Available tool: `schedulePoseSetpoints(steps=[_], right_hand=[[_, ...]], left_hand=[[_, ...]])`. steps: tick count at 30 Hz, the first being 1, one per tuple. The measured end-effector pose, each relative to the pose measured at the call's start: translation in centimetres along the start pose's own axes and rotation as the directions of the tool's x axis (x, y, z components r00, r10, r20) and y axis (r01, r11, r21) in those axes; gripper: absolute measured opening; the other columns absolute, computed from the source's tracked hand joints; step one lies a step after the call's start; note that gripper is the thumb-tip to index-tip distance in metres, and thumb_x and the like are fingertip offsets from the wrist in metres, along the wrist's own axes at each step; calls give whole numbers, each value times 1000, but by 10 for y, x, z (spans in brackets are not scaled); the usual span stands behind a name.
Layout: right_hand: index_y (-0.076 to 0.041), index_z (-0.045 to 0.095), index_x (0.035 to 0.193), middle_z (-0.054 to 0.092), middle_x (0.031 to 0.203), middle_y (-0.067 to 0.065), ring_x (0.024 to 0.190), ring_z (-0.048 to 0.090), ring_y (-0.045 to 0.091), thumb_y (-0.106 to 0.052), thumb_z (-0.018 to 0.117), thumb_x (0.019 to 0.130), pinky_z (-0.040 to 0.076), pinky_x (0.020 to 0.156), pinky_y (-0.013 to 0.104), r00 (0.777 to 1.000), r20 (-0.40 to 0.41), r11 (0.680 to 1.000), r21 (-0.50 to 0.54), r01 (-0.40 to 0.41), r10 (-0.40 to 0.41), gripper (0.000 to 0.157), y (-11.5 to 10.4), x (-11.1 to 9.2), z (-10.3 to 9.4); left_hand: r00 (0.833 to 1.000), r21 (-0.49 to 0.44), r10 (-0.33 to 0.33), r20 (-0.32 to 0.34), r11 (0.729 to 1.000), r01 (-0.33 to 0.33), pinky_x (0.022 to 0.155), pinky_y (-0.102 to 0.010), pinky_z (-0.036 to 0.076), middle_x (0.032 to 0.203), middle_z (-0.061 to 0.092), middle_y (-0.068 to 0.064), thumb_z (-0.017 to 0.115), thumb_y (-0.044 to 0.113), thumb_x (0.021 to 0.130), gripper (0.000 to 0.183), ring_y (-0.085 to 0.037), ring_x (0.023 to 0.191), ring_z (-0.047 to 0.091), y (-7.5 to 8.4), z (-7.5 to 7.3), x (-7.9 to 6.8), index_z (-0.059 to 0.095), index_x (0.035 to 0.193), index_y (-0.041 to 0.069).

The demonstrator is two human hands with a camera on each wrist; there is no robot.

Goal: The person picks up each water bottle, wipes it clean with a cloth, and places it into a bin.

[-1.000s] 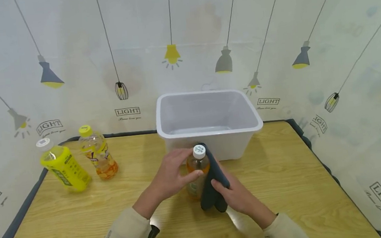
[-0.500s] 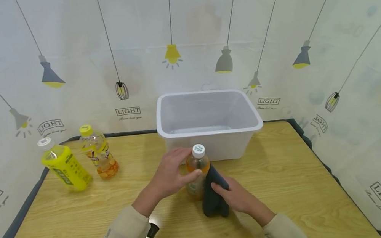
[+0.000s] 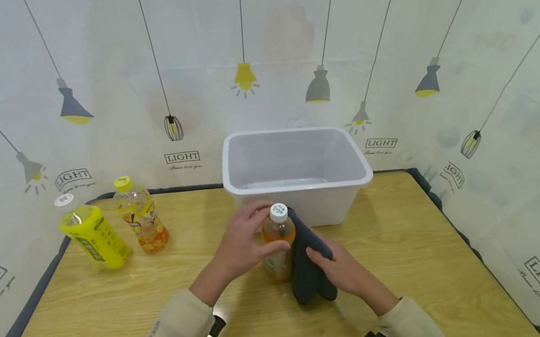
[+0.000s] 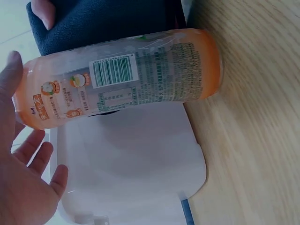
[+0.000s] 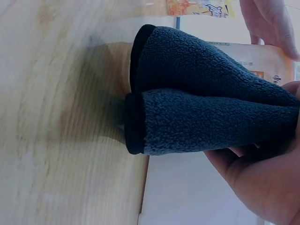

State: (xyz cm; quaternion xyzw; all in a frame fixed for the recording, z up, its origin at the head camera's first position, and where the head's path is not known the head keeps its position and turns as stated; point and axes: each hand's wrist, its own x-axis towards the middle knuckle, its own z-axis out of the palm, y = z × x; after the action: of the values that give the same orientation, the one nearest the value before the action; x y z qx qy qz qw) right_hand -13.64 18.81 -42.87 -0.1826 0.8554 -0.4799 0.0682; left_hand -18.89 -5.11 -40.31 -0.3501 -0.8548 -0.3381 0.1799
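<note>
Left hand [image 3: 238, 247]: fingers half-curled, gripping bottle [image 3: 279, 265]
Right hand [image 3: 345, 271]: fingers curled round cloth [image 3: 304, 282]
Cloth: better press softly, bottle upright, away from worktop [image 3: 265, 326] edges

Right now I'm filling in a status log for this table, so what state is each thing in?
White-capped orange bottle: upright, closed, held near its top by the left hand.
Dark blue cloth: folded over, gripped in the right hand.
White-capped yellow bottle: upright, closed.
Yellow-capped clear bottle: upright, closed.
White plastic tub: upright, open-topped.
</note>
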Motion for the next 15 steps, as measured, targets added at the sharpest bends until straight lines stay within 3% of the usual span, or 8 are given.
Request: schedulePoseSetpoints(steps=[4,7,15], right_hand=[[-19,26,155,31,159,7,146,31,31,-34,41,105,29,115,57,999,-27,1000,9,20,-20,54,-2,-1,-3],[-17,27,154,32,158,8,145,32,31,-33,42,105,30,114,57,999,-43,999,15,33,-32,54,-4,-2,-6],[-14,29,154,32,158,11,146,31,33,-29,43,105,30,114,57,993,-96,998,-13,66,-67,53,-15,-1,-15]], left_hand=[[999,1,13,-37,1000,-13,94,-38,49,116,62,-2,84,46,70,67,-18,109,57,-1,0,1,66,124,11],[999,1,26,-44,1000,-26,96,-40,48,114,64,-1,84,47,70,65,-19,110,57,-1,-1,2,67,122,12],[999,-52,41,-8,998,-41,100,-40,45,115,69,1,84,42,73,60,-18,112,58,-2,-4,4,65,121,13]])
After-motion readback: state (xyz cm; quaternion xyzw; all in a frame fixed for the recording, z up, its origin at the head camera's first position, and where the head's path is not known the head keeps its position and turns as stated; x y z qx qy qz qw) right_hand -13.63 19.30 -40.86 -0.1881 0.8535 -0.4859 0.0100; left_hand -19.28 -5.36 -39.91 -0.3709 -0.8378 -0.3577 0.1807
